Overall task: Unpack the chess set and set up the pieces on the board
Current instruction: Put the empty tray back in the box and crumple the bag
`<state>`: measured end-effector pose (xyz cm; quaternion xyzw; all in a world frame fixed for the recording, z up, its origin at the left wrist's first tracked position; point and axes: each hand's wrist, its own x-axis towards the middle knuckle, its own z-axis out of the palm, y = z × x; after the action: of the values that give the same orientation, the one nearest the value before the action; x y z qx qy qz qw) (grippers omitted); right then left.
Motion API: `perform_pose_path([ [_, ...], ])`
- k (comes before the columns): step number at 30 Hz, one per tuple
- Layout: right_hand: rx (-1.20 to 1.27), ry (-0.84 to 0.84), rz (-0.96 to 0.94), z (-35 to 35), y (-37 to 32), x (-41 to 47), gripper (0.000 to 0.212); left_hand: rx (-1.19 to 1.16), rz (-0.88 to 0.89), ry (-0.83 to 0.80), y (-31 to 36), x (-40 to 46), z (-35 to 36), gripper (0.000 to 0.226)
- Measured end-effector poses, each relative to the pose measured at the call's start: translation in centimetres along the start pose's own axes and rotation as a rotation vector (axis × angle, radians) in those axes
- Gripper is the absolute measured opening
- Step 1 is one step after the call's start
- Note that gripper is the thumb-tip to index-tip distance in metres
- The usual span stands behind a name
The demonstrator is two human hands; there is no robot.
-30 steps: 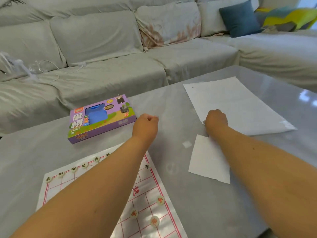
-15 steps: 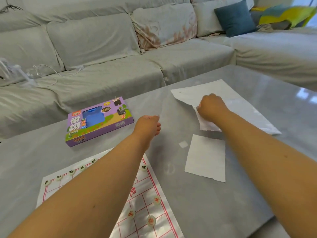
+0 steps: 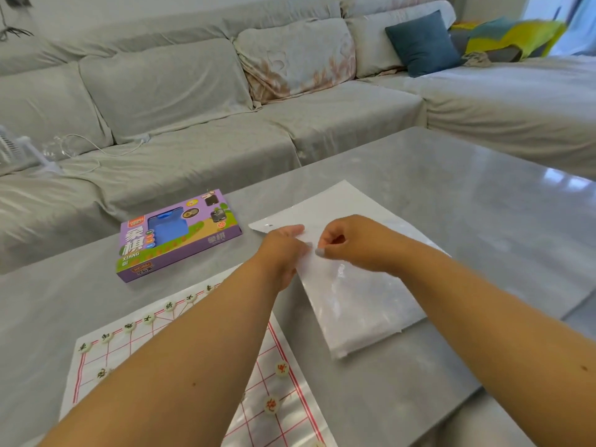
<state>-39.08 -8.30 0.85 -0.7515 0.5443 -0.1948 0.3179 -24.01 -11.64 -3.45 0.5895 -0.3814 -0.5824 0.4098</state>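
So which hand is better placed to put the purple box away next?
Probably the left hand: it is nearer the purple box, which lies to its left. The right hand pinches the white sheet, farther away.
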Motion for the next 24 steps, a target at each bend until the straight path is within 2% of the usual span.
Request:
perform_pose_path([
  [2,0.095,0.151,0.051,-0.8,1.6,1.2,0.017,0.095,0.052,0.021,0.1,-0.2,0.2,0.053],
  [5,0.153,0.433,0.212,-2.8,5.3,3.3,0.028,0.161,0.186,0.026,1.4,-1.5,0.8,0.054],
  [7,0.201,0.51,0.352,-4.3,7.9,4.0,0.034,0.168,0.28,0.005,2.4,-2.2,1.0,0.057],
  [10,0.27,0.446,0.489,-6.1,10.4,4.3,0.042,0.166,0.403,-0.07,4.0,-3.2,1.0,0.06],
  [12,0.308,0.395,0.526,-6.9,10.8,3.8,0.062,0.149,0.467,-0.124,5.3,-4.0,0.8,0.062],
  [14,0.379,0.395,0.519,-7.4,10.0,3.0,0.067,0.14,0.51,-0.155,6.5,-4.7,0.4,0.062],
  [18,0.714,0.411,0.509,-8.4,7.9,0.8,0.046,0.109,0.533,-0.172,8.5,-6.4,-1.0,0.057],
  [20,0.817,0.4,0.439,-9.1,7.2,0.0,0.036,0.11,0.548,-0.159,9.1,-7.5,-1.8,0.048],
  [24,1.006,0.351,0.218,-9.7,4.9,-1.7,0.04,0.269,0.624,0.018,9.9,-9.0,-3.8,0.048],
])
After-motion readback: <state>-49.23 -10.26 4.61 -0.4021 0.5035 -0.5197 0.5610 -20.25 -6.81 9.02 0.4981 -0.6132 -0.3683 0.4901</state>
